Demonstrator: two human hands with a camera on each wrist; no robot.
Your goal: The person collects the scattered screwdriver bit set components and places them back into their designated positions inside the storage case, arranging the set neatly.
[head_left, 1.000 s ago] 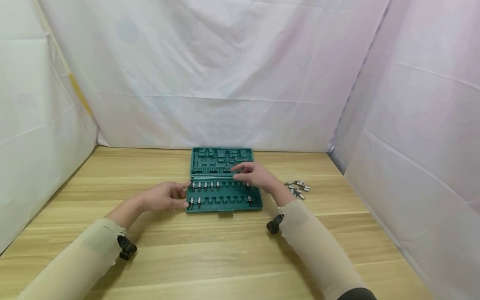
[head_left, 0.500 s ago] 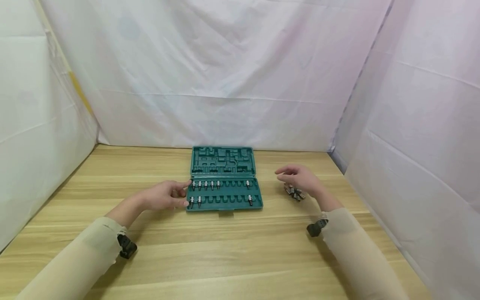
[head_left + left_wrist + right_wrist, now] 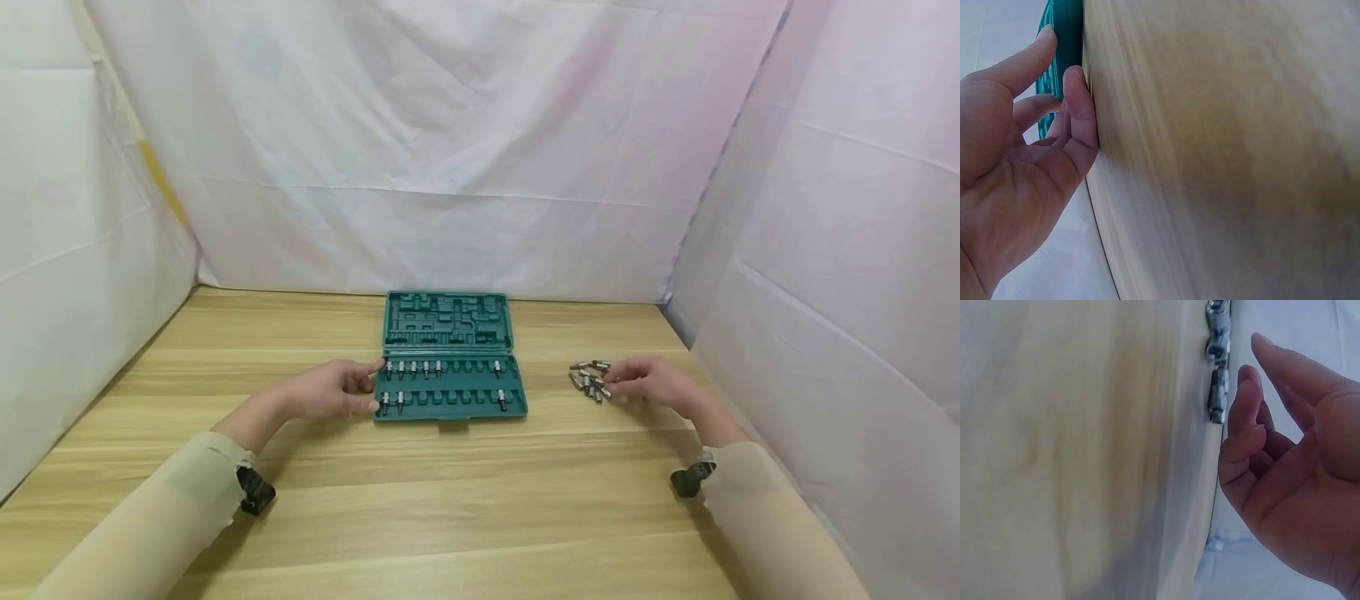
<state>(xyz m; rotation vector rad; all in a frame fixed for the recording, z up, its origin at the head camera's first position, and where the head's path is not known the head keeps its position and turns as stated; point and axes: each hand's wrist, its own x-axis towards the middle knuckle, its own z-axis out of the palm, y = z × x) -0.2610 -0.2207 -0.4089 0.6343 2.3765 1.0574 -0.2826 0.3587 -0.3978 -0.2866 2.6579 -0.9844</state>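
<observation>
A green plastic case (image 3: pixel 453 383) lies unfolded on the table, its moulded lid (image 3: pixel 447 319) leaning back behind the tray. Silver bit sockets with dark tips stand in some of its slots, such as the socket (image 3: pixel 502 400) at the lower right. My left hand (image 3: pixel 326 392) rests against the case's left edge, thumb and fingertips touching it; the left wrist view shows the same edge (image 3: pixel 1067 47). To the right, my right hand (image 3: pixel 652 385) is beside a loose pile of bit sockets (image 3: pixel 592 385), thumb and fingers apart. Nothing shows between them in the right wrist view.
The wood-grain table (image 3: pixel 450 517) extends around the case and pile. White cloth (image 3: pixel 420 150) hangs behind it, with another cloth wall (image 3: pixel 847 275) on the right. A dark wrist camera (image 3: pixel 257 492) sits at the left cuff.
My right hand has moved from over the case, rightward across the table, to the right side of the loose pile. My left hand stays at the case's left edge.
</observation>
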